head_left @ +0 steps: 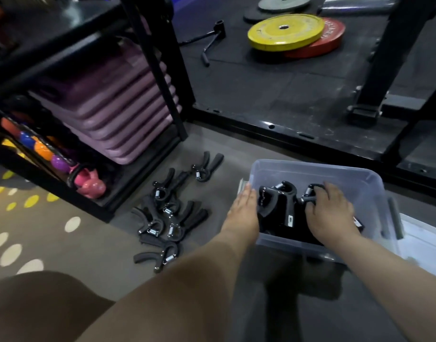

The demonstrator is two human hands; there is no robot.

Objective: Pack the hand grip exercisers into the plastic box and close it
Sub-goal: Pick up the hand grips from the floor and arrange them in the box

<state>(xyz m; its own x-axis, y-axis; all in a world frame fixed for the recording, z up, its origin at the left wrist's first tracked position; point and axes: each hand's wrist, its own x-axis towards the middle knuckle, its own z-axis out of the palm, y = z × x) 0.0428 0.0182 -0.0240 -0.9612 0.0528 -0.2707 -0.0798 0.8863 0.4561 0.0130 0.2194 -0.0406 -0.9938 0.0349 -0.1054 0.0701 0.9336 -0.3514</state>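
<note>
Right hand [331,213] grips an exerciser [309,191] in the box [310,167] on grey gym floor [236,149].

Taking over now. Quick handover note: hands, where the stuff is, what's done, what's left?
Left hand: open, straight fingers against the left side of the plastic box.
Right hand: inside the box, fingers curled on an exerciser.
Done: a few packed exercisers are in the box.
Left: pack the floor pile to the left of the box, then close it with what looks like the lid, to its right.
</note>
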